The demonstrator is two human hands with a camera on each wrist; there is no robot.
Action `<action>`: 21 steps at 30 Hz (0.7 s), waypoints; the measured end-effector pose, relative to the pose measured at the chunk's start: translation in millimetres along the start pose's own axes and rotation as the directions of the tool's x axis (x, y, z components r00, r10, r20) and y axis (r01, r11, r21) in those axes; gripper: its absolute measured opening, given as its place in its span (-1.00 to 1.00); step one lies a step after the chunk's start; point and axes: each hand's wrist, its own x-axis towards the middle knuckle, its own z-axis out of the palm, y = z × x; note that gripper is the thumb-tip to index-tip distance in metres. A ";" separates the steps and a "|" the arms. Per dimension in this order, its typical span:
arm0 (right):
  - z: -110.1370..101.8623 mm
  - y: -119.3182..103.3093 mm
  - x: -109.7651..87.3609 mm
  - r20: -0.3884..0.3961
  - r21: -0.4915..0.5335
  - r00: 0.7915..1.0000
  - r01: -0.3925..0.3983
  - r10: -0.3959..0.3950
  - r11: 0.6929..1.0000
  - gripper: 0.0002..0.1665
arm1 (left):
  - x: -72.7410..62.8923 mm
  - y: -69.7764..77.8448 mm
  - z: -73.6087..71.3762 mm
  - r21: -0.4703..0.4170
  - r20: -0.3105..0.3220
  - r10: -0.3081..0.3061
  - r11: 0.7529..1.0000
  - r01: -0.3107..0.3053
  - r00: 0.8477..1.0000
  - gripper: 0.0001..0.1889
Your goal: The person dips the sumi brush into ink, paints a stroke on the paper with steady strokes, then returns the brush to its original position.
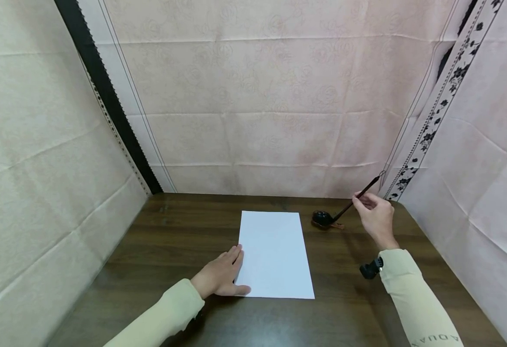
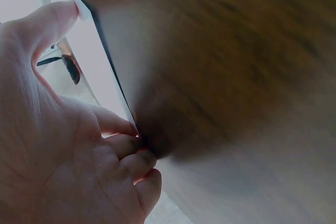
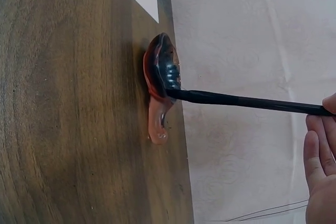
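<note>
A sheet of white paper (image 1: pixel 275 255) lies on the table. My left hand (image 1: pixel 220 275) rests at its left edge, fingers extended, thumb on the lower left corner. To the right of the paper, my right hand (image 1: pixel 376 219) pinches a dark writing brush (image 1: pixel 358 196) by the upper part of its handle. The brush slants down to the left, and its tip meets the rim of a small reddish-brown ink dish (image 3: pixel 151 74) with a curled handle. Black ink shows inside the dish. In the right wrist view only part of the right hand (image 3: pixel 323 156) appears.
The brown wooden table (image 1: pixel 171 246) is bounded by pale cloth at the back (image 1: pixel 257 120), left (image 1: pixel 40 168) and right (image 1: pixel 474 168). A black device (image 1: pixel 370 268) is strapped at the right wrist.
</note>
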 end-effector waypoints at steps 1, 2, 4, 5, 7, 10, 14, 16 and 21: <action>-0.5 -0.8 0.2 0.004 -0.001 1.000 0.001 -0.001 1.000 -0.81 | -0.1 0.0 0.0 -0.001 0.002 -0.001 1.000 0.001 1.000 0.10; -0.9 -1.3 0.1 0.008 -0.002 1.000 0.000 0.000 1.000 -0.81 | -0.1 0.1 0.1 -0.001 0.003 -0.002 1.000 0.002 1.000 0.10; -1.5 -1.9 0.1 0.013 -0.008 1.000 -0.004 0.004 1.000 -0.80 | -0.1 0.2 0.3 -0.002 0.002 -0.004 1.000 0.004 1.000 0.10; -1.7 -2.3 0.0 0.016 -0.013 1.000 -0.005 0.006 1.000 -0.80 | -0.1 0.2 0.4 -0.001 0.002 -0.005 1.000 0.005 1.000 0.10; -2.3 -2.8 0.7 0.019 -0.020 1.000 -0.003 0.004 1.000 -0.80 | -0.1 0.4 0.5 0.001 0.002 -0.006 1.000 0.006 1.000 0.10; -3.1 -5.5 2.0 0.023 -0.027 1.000 0.008 -0.007 1.000 -0.80 | -0.1 0.8 0.7 0.004 0.002 -0.007 1.000 0.007 1.000 0.10; -5.4 -12.2 5.7 0.036 -0.028 0.999 0.033 -0.032 0.999 -0.81 | -0.6 1.5 -0.6 -0.002 0.006 -0.008 1.000 0.008 1.000 0.11; -7.3 -16.5 8.5 0.046 -0.023 0.998 0.050 -0.049 0.998 -0.81 | -0.5 1.2 -1.1 -0.002 0.007 -0.008 1.000 0.008 1.000 0.10; -11.2 -27.4 16.8 0.058 -0.017 0.994 0.089 -0.088 0.996 -0.79 | -0.3 0.2 -1.9 0.010 0.001 -0.009 1.000 0.009 1.000 0.10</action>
